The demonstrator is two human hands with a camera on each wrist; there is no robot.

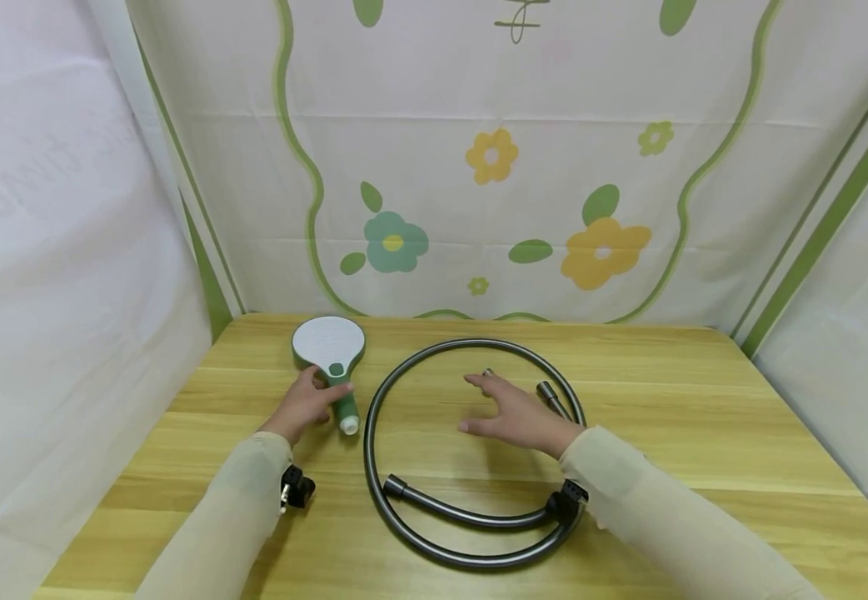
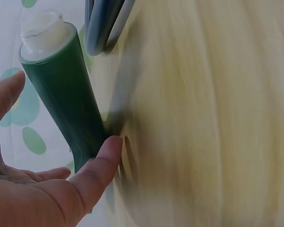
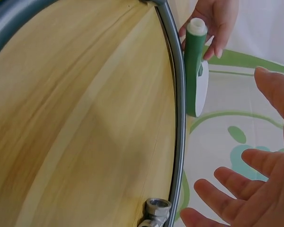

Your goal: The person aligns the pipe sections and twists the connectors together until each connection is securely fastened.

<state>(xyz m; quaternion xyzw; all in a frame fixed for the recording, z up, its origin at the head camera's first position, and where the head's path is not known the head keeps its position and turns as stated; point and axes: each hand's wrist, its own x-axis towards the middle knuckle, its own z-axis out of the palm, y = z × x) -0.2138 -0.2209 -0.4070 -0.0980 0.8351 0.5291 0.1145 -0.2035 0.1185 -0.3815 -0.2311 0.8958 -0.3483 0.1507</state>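
A green shower head (image 1: pixel 346 408) with a white face lies at the table's left, its white threaded end towards me. My left hand (image 1: pixel 308 406) is around its handle, thumb and fingers spread to either side; in the left wrist view, a gap shows between one raised digit and the green handle (image 2: pixel 66 90). A dark grey shower hose (image 1: pixel 370 425) lies coiled in the middle of the table. Over the coil, my right hand (image 1: pixel 516 414) hovers with spread fingers, holding nothing. Close to its fingertips is a small metal fitting (image 3: pixel 156 210), mostly hidden by that hand in the head view.
One hose end (image 1: pixel 395 487) points left inside the coil, and another hose end (image 1: pixel 546 390) lies at its upper right. The wooden table (image 1: pixel 704 467) meets a flower-printed cloth (image 1: pixel 434 167) at the back, with white cloth on both sides.
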